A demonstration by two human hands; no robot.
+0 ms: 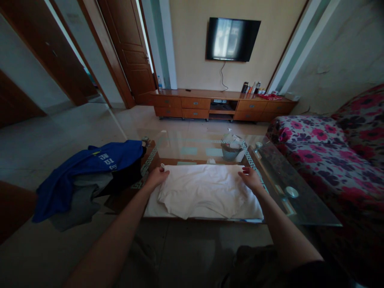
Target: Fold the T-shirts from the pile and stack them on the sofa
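Note:
A white shirt (204,188) lies folded across the near end of the glass table, its surface creased. White cloth also shows beneath it along the near edge. At the far left corner of the shirt, my left hand (156,178) has its fingers closed on the fabric. My right hand (251,178) pinches the far right corner, thumb toward the cloth. The far edge runs nearly straight between both hands.
The glass table (312,208) has a patterned border and carries a dark basket (231,151) with plastic in it. Left lies a pile with a blue garment (90,164). A floral sofa (324,156) stands right; a low wooden cabinet (195,103) sits beneath a television (233,39).

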